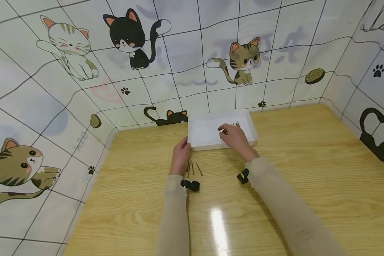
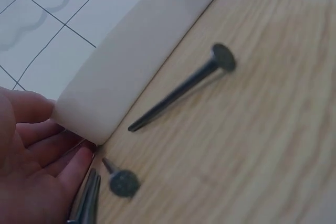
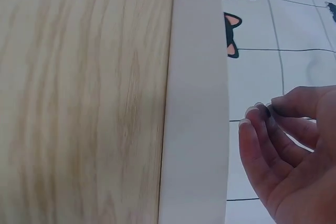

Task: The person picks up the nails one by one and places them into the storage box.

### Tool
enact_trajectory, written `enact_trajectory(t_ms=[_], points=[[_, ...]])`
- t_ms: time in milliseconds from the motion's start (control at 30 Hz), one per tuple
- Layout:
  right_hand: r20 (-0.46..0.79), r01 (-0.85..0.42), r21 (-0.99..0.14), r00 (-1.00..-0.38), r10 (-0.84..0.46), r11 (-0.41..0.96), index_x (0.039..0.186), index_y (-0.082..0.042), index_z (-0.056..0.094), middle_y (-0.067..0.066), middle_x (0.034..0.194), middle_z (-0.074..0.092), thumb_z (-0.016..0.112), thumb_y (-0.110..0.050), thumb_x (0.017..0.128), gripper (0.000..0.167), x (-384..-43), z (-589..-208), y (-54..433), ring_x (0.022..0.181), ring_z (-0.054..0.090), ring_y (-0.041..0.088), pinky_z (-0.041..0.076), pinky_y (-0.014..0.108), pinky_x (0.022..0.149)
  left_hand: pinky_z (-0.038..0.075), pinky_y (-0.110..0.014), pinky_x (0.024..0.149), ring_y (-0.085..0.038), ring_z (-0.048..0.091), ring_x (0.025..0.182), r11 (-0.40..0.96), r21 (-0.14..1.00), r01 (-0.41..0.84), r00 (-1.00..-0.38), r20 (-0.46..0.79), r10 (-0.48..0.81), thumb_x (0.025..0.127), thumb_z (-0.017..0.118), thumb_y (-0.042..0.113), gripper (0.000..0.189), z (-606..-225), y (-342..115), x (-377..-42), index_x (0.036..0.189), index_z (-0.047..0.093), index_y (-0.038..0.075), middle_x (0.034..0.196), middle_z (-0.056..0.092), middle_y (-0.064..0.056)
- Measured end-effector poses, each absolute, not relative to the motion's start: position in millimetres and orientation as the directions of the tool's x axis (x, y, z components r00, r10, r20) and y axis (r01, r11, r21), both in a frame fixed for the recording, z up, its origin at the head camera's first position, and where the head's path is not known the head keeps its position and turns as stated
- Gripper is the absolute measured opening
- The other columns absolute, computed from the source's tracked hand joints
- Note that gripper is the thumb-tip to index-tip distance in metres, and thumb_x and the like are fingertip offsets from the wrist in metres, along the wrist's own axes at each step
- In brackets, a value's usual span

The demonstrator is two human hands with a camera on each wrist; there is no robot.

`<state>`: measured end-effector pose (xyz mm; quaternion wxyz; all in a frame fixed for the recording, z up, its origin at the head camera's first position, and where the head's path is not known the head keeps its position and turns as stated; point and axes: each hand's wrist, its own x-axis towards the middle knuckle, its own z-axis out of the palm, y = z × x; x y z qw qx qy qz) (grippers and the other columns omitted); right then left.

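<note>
A shallow white tray (image 1: 208,147) stands on the table against the back wall. My left hand (image 1: 180,156) grips its near left corner; the left wrist view shows fingers and thumb about that corner. Above the tray hovers my right hand (image 1: 235,138), fingers loosely bent and thumb near the fingertips, with nothing visible between them in the right wrist view. Several nails (image 1: 237,124) lie inside the tray, partly hidden behind the right hand. More dark, flat-headed nails (image 2: 176,94) lie on the table in front of the tray, some close beside the left hand.
The wooden table (image 1: 140,206) meets walls printed with cartoon cats (image 1: 128,39) at the back and both sides. A wrist camera (image 1: 190,185) sits on the left wrist and another camera (image 1: 243,176) on the right.
</note>
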<state>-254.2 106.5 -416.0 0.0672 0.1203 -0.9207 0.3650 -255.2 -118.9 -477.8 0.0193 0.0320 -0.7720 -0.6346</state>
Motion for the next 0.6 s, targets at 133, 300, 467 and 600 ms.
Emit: enact_trajectory(t_ms=[133,300,467,600], points=[[0.217,-0.273,-0.684,-0.961,-0.169,0.676,0.112,-0.01,0.059,0.007,0.092,0.064,0.049,-0.021,0.09,0.027,-242.1,-415.1,102.8,0.082,0.058,0.022,0.045,0.037,0.067,0.028,-0.034,0.101,-0.012,0.035,0.123,0.164,0.986,-0.018,-0.997,-0.005,-0.082,0.092,0.048,0.022,0.041,-479.0,-118.9,-254.5,0.132,0.045,0.016,0.132,0.045,0.005],[0.166,-0.247,-0.723,-0.969,-0.186,0.645,0.114,-0.012,0.059,0.004,0.093,0.064,0.05,-0.024,0.09,0.028,-229.1,-417.9,95.0,0.082,0.059,0.02,0.047,0.035,0.066,0.029,-0.033,0.1,-0.011,0.037,0.122,0.111,0.994,-0.017,-0.997,-0.009,-0.072,0.091,0.05,0.021,0.04,-482.5,-118.6,-251.9,0.131,0.047,0.015,0.13,0.047,0.004],[0.109,-0.219,-0.778,-0.97,-0.217,0.589,0.114,-0.011,0.058,0.006,0.093,0.063,0.051,-0.024,0.09,0.028,-222.5,-421.5,88.0,0.075,0.061,0.023,0.047,0.032,0.061,0.029,-0.033,0.1,-0.011,0.038,0.121,0.114,0.993,-0.019,-0.998,-0.012,-0.066,0.091,0.05,0.021,0.04,-481.2,-119.7,-249.1,0.131,0.047,0.013,0.13,0.048,0.002],[0.062,-0.197,-0.811,-0.965,-0.254,0.551,0.116,-0.009,0.057,0.007,0.093,0.062,0.051,-0.025,0.09,0.031,-219.4,-421.3,83.3,0.074,0.061,0.025,0.047,0.03,0.058,0.03,-0.034,0.099,-0.012,0.04,0.119,0.112,0.994,-0.014,-0.998,-0.007,-0.067,0.091,0.05,0.02,0.039,-476.5,-120.6,-249.6,0.13,0.049,0.012,0.129,0.049,0.0]])
